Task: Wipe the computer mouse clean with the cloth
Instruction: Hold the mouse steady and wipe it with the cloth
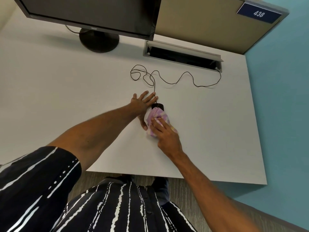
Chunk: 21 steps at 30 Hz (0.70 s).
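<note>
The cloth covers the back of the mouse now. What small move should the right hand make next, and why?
Probably slide the cloth forward, toward the cable. The right hand presses it over the rear of the mouse, but the black front end is still uncovered, so it seems unwiped. The left hand lies open beside the mouse and can steady it.

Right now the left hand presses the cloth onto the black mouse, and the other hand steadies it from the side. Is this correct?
Not quite: in the head view the right hand presses the cloth onto the black mouse, and the left hand steadies it from the side.
</note>
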### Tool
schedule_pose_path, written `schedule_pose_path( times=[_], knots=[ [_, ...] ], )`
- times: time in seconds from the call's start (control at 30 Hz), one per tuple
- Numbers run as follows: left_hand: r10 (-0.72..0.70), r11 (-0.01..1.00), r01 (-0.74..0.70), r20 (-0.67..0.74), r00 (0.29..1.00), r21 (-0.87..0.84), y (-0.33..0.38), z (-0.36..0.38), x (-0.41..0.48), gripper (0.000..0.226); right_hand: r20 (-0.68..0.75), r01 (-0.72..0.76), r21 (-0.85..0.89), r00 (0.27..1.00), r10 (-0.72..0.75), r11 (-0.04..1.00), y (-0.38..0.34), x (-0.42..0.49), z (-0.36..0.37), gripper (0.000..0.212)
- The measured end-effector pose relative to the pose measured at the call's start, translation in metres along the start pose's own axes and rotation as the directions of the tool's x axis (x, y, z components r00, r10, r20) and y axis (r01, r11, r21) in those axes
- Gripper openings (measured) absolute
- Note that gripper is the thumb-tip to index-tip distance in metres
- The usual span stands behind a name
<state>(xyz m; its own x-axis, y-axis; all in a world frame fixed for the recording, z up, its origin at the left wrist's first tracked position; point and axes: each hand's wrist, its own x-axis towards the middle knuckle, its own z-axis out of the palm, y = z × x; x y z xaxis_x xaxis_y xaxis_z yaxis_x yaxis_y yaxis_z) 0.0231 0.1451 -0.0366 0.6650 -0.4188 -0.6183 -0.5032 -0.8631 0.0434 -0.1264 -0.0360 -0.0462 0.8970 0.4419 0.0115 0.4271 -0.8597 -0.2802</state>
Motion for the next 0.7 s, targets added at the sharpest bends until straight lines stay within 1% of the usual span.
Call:
schedule_pose_path(
  times=[0.07,0.1,0.13,0.17,0.23,0.3,0.37,0.43,0.5,0.6,0.67,0.7],
  knots=[
    [0.005,1.0,-0.005,-0.002,1.0,-0.011,-0.001,0.0,0.001,0.173,0.002,0.02,0.036,1.0,-0.021,0.999,0.003,-0.011,-0.002,0.061],
    [0.007,1.0,-0.007,-0.007,1.0,-0.019,-0.002,0.001,0.0,0.174,-0.008,0.031,0.05,1.0,-0.031,0.998,0.006,-0.016,-0.004,0.054],
    [0.006,1.0,-0.006,-0.014,1.0,-0.026,-0.003,0.002,0.0,0.174,-0.038,0.036,0.076,0.999,-0.033,0.996,0.011,-0.021,-0.006,0.046],
    [0.006,1.0,-0.007,-0.017,1.0,-0.03,-0.003,0.003,0.0,0.175,-0.088,0.021,0.124,0.996,-0.01,0.992,0.015,-0.027,-0.008,0.042],
    [0.011,0.999,-0.012,-0.015,1.0,-0.036,-0.004,0.004,0.0,0.176,-0.209,-0.055,0.237,0.972,0.107,0.97,0.024,-0.036,-0.014,0.049],
    [0.02,0.999,-0.021,-0.025,0.999,-0.044,-0.005,0.004,0.001,0.176,-0.321,-0.133,0.298,0.919,0.231,0.945,0.035,-0.032,-0.022,0.058],
    [0.026,0.998,-0.027,-0.027,0.999,-0.049,-0.005,0.005,0.001,0.176,-0.387,-0.178,0.315,0.873,0.298,0.932,0.043,-0.015,-0.033,0.065],
    [0.015,0.999,-0.015,-0.006,1.0,-0.04,-0.004,0.004,0.003,0.176,-0.401,-0.2,0.312,0.858,0.32,0.929,0.046,0.01,-0.043,0.066],
    [-0.003,1.0,0.004,0.027,1.0,-0.03,-0.002,0.002,0.005,0.176,-0.33,-0.236,0.281,0.886,0.325,0.93,0.046,0.039,-0.05,0.065],
    [-0.009,1.0,0.011,0.049,0.999,-0.023,-0.001,0.001,0.007,0.173,-0.108,-0.252,0.211,0.954,0.279,0.944,0.039,0.072,-0.047,0.06],
    [-0.014,1.0,0.015,0.068,0.998,-0.003,0.0,0.0,0.008,0.17,0.036,-0.251,0.198,0.968,0.249,0.948,0.033,0.078,-0.037,0.057],
    [-0.019,1.0,0.019,0.08,0.997,0.009,0.001,0.0,0.008,0.17,0.073,-0.237,0.182,0.971,0.227,0.954,0.031,0.076,-0.031,0.057]
  ],
)
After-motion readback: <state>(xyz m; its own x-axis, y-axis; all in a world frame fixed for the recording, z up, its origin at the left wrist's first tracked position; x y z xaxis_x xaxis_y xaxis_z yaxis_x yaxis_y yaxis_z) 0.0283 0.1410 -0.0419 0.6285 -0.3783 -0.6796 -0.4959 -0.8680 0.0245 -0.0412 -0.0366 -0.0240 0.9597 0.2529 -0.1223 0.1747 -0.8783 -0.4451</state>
